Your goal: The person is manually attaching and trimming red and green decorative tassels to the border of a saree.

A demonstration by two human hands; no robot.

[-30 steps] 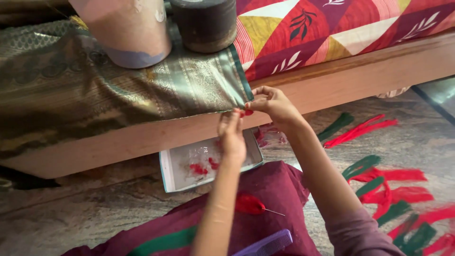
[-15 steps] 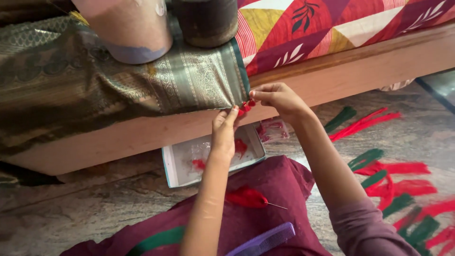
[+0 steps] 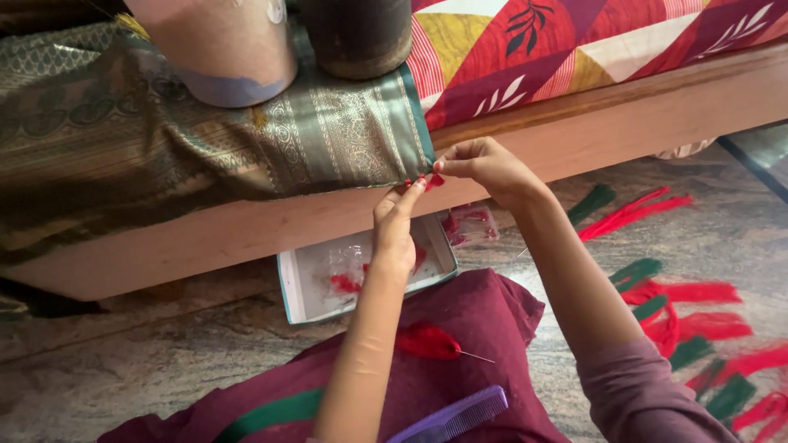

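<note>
The green-gold brocade cloth [image 3: 205, 139] hangs over the wooden ledge [image 3: 624, 123], pinned by two cylindrical weights [image 3: 222, 49]. Its corner, where small red tassels [image 3: 427, 182] sit, is the work point. Judgement: the cloth edge should be kept taut and the pinch close to the hem. Right hand [image 3: 488, 168] reaches in from the right, fingers closed on a tassel. Left hand [image 3: 396, 226] rises from below, fingertips pinched at the hem just beside it. A shallow tray [image 3: 300, 291] lies beneath.

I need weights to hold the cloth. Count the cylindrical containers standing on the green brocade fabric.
2, both cut off by the top edge: a pale pinkish container on the green brocade fabric, and a dark container right beside it.
</note>
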